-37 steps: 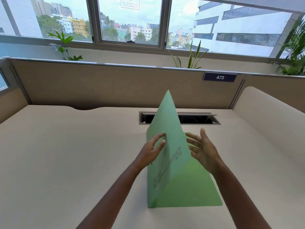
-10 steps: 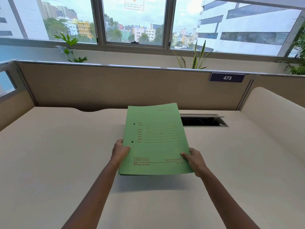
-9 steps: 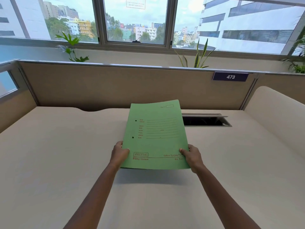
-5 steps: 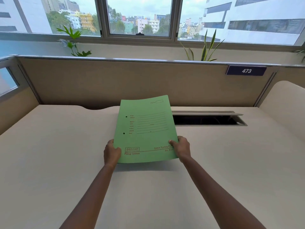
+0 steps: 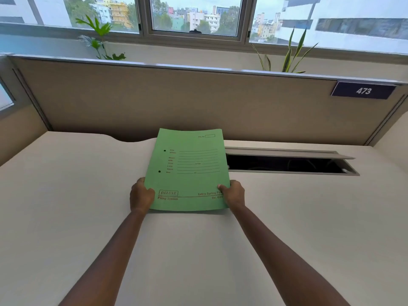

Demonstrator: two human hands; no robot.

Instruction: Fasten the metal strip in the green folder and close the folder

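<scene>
The green folder (image 5: pixel 189 168) is closed, its printed front cover facing up, with two punched holes near its left edge. It lies low over the beige desk (image 5: pixel 66 217), its near edge just above the surface. My left hand (image 5: pixel 141 196) grips the near left corner and my right hand (image 5: pixel 234 194) grips the near right corner, thumb on top of the cover. The metal strip is hidden inside the folder.
An open cable slot (image 5: pixel 287 164) with a raised metal lid lies in the desk right of the folder. A brown partition (image 5: pixel 198 102) with a "473" plate (image 5: pixel 363 91) runs along the back. Plants stand behind it by the window.
The folder went from half open and standing on the desk to closed and held in both hands. In the last second it moved forward, away from me, and down toward the desk.
</scene>
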